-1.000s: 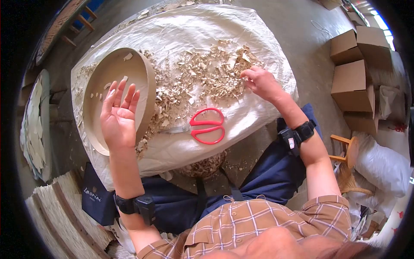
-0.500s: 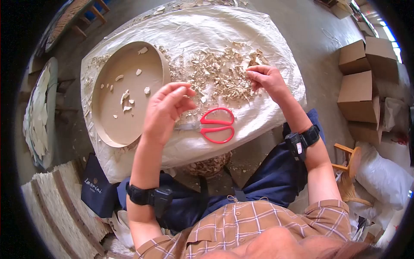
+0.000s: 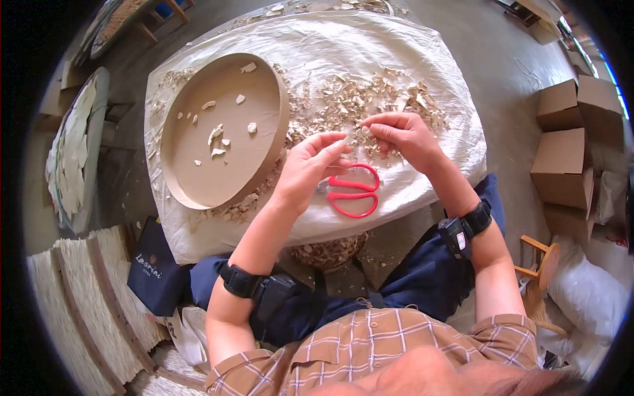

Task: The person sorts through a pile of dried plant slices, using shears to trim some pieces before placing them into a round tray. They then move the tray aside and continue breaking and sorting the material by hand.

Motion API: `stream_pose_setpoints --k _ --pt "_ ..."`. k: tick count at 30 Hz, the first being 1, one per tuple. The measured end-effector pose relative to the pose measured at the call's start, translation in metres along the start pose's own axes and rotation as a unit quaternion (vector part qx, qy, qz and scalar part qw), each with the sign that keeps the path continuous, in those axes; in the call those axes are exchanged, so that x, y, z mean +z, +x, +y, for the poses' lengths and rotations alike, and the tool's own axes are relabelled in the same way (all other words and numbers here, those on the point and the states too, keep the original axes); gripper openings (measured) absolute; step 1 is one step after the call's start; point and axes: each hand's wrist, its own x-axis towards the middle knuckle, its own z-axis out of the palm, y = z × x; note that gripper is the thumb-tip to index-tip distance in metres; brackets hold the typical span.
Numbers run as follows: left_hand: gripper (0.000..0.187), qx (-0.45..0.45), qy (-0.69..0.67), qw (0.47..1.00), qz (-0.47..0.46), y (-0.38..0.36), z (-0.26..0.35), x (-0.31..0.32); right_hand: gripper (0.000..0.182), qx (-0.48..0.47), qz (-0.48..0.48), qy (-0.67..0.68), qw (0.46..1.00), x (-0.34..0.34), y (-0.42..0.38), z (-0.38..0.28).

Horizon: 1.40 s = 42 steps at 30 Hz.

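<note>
Red-handled scissors (image 3: 351, 195): lying on the near part of the worktop (image 3: 422, 191), handle loops toward the right, the blades mostly hidden by the left hand.
Left hand (image 3: 305, 173): raised over the worktop, just left of the scissors' loops; thumb and forefinger brought together at the tips, a tiny pale bit seeming to show there, too small to make out.
Right hand (image 3: 411, 140): raised close to the left hand and apart from it, over the near side of the flakes; thumb and forefinger clamped on a small pale piece (image 3: 366, 131).
Pale flakes (image 3: 343, 99): strewn in a loose, uneven layer across the middle and right of the worktop, some reaching the round tray's outer wall.
Round tray (image 3: 282, 115): brown, shallow-walled, on the left of the worktop.
Chips in the tray (image 3: 251, 127): a few separate pale pieces, scattered over its floor.
White cloth (image 3: 456, 79): creased, covering the worktop and hanging over its near edge.
Under the near edge: a rounded mass of brownish scraps (image 3: 330, 253).
Far left: an oval tray (image 3: 100, 99) with large, overlapping pale sheets (image 3: 69, 158).
Near left: a dark blue bag (image 3: 155, 274) with light lettering.
Right floor: open cardboard boxes (image 3: 560, 158); nearer, a wooden stool (image 3: 547, 266).
</note>
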Motion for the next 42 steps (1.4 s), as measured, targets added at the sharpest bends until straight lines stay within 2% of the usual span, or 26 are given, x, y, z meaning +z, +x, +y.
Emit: stream_pose_setpoints --k 3,6,8,10,13,15,18,22,24,27,29,31,32,33,34,36,38,40,41,42 --pt "0.024 0.015 0.026 1.0 0.001 0.002 -0.005 0.001 0.019 -0.004 -0.057 -0.049 0.997 0.011 -0.003 -0.001" --pt "0.019 0.017 0.07 0.997 -0.005 0.003 -0.007 -0.001 0.021 -0.005 -0.082 -0.03 0.996 0.02 -0.002 0.002" --pt "0.015 0.032 0.07 0.997 0.018 0.003 -0.009 -0.001 0.022 0.003 -0.08 -0.028 0.996 0.022 -0.002 0.004" --pt "0.015 0.012 -0.016 0.999 0.034 0.003 -0.009 -0.002 0.022 0.017 -0.054 0.07 0.996 0.028 -0.004 0.003" --pt "0.014 0.024 -0.078 0.996 0.044 0.005 -0.011 -0.004 0.023 0.004 -0.059 0.047 0.997 0.028 -0.003 0.01" --pt "0.014 0.026 -0.062 0.996 0.055 0.005 -0.014 -0.003 0.02 -0.005 -0.062 0.012 0.998 0.029 -0.005 0.01" --pt "0.014 0.032 -0.06 0.995 0.074 0.006 -0.015 -0.002 0.016 0.012 -0.046 0.069 0.996 0.028 -0.003 0.012" --pt "0.012 0.039 -0.121 0.988 0.083 0.004 -0.011 -0.004 0.014 0.028 -0.025 0.062 0.997 0.021 -0.001 0.008" --pt "0.012 0.054 -0.133 0.986 0.084 0.003 -0.006 -0.006 0.013 0.036 0.02 0.077 0.996 0.016 0.001 0.009" --pt "0.011 0.146 -0.179 0.968 0.097 0.0 0.01 -0.014 0.015 0.019 0.096 -0.006 0.995 -0.004 0.006 0.003" --pt "0.015 0.198 -0.21 0.946 0.146 -0.001 0.026 -0.037 0.019 0.023 0.143 -0.082 0.986 -0.028 0.007 -0.005" --pt "0.02 0.21 -0.291 0.922 0.147 -0.006 0.036 -0.06 0.021 0.009 0.141 -0.145 0.979 -0.059 0.009 -0.006" --pt "0.022 0.184 -0.312 0.919 0.159 -0.009 0.04 -0.067 0.021 0.01 0.142 -0.179 0.973 -0.071 0.008 -0.007" --pt "0.023 0.184 -0.301 0.921 0.165 -0.014 0.041 -0.062 0.017 -0.013 0.159 -0.288 0.944 -0.076 0.004 -0.008" --pt "0.025 0.184 -0.29 0.923 0.172 -0.017 0.042 -0.057 0.017 -0.012 0.16 -0.29 0.943 -0.084 0.001 -0.005" --pt "0.028 0.184 -0.275 0.932 0.15 -0.02 0.039 -0.052 0.017 -0.033 0.138 -0.473 0.869 -0.092 -0.005 0.002" --pt "0.031 0.182 -0.26 0.94 0.128 -0.021 0.038 -0.047 0.02 -0.016 0.116 -0.49 0.864 -0.09 -0.011 0.006" --pt "0.032 0.179 -0.242 0.944 0.137 -0.02 0.04 -0.043 0.02 -0.008 0.054 -0.522 0.851 -0.083 -0.012 0.01" --pt "0.032 0.178 -0.241 0.944 0.135 -0.02 0.041 -0.04 0.015 -0.06 0.045 -0.574 0.816 -0.079 -0.013 0.015" --pt "0.032 0.171 -0.241 0.946 0.133 -0.02 0.042 -0.038 0.015 -0.06 0.047 -0.573 0.816 -0.08 -0.012 0.021"
